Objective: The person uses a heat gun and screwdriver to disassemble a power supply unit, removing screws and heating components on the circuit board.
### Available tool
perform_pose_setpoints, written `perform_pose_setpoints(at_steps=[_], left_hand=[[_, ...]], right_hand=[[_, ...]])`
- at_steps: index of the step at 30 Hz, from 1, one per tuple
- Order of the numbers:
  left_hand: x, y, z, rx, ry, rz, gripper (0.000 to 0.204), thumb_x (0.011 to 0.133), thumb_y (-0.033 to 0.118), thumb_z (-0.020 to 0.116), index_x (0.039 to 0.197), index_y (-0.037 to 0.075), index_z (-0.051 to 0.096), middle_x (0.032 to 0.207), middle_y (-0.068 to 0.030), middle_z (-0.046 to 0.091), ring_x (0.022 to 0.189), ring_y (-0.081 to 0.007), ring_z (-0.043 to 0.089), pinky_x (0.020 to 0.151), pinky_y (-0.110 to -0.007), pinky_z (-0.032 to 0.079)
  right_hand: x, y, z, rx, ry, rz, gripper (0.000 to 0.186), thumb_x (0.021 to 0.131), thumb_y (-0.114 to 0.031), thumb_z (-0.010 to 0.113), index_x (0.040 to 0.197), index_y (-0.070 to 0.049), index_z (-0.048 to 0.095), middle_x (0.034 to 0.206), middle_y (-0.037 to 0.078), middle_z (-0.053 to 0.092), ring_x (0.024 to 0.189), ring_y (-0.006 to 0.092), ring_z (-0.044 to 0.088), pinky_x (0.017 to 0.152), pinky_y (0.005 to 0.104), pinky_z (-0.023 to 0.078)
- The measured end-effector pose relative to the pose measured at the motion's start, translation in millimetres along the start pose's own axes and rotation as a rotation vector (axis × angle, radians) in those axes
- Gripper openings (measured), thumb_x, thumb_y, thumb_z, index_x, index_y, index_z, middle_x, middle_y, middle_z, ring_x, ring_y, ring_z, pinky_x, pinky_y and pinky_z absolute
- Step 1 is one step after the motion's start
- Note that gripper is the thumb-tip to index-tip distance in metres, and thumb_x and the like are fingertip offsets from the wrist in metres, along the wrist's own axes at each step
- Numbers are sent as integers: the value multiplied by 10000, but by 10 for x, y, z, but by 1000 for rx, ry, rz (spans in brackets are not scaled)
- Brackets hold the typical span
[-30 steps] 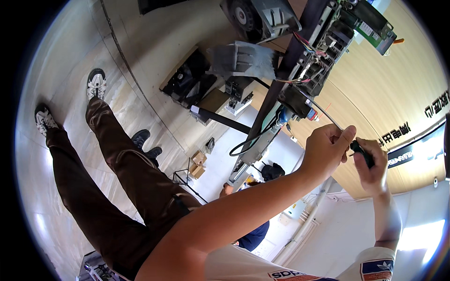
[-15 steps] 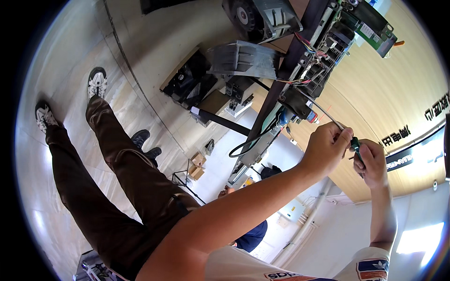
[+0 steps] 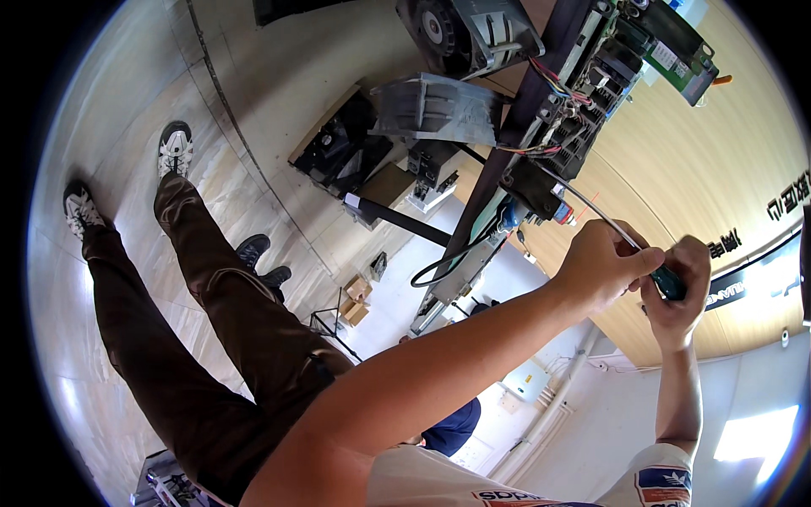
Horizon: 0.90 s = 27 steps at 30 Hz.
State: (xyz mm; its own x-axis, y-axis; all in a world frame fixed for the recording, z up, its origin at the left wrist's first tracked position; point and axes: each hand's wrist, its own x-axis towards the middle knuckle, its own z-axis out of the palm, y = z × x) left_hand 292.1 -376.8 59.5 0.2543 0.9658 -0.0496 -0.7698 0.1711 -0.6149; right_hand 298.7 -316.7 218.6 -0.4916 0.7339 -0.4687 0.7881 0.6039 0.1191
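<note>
A screwdriver (image 3: 670, 285) with a dark green handle and a long metal shaft is in both my hands. My left hand (image 3: 598, 266) is closed, thumb and fingers pinched round the shaft close to the handle. Curled round the handle is my right hand (image 3: 683, 294), its fingers partly hidden. The shaft runs up and left to an opened electronic unit (image 3: 583, 110) with coloured wires, boards and dark parts. Its tip meets or passes behind a dark part (image 3: 534, 188) there; I cannot tell which.
A grey fan housing (image 3: 473, 38) and a curved grey plastic cover (image 3: 438, 110) lie beside the unit. A green circuit board (image 3: 673, 63) is at its far end. Below are a dark table leg (image 3: 401, 221) and cardboard boxes (image 3: 355, 302). Another person's dark clothing (image 3: 454, 429) shows behind my left arm.
My right hand has turned and shifted slightly right on the handle, which now shows more. My left hand has moved a little to the right along with it.
</note>
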Motion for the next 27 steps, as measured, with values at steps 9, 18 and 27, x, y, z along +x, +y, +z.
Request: perform_pose_setpoints(at_steps=[9, 18, 27], left_hand=[[-31, -54, -12, -46, 18, 95, 442, 836, 119, 766, 1167, -79, 550, 1000, -116, 640, 871, -147, 625, 790, -255, 525], [-3, -4, 76, 88, 42, -101, 281, 850, 221, 769, 891, -23, 636, 633, -48, 622, 521, -88, 560, 469, -212, 416], [30, -111, 62, 49, 75, 50, 419, 805, 73, 776, 1147, -54, 568, 844, -84, 657, 770, -119, 634, 679, -238, 519]], right_hand=[[-30, -29, -342, 280, -268, 712, 420, 1009, -399, 507, 1117, 0, 579, 645, 6, 531, 472, 59, 380, 443, 204, 292], [-112, 47, -206, -295, -170, -147, 313, 843, 2, 687, 1137, -5, 577, 1052, 142, 536, 919, 216, 538, 768, 309, 460], [-52, -77, -281, 343, -135, 659, 465, 1026, -436, 447, 1173, -5, 540, 649, -17, 487, 524, 11, 380, 462, 176, 270]])
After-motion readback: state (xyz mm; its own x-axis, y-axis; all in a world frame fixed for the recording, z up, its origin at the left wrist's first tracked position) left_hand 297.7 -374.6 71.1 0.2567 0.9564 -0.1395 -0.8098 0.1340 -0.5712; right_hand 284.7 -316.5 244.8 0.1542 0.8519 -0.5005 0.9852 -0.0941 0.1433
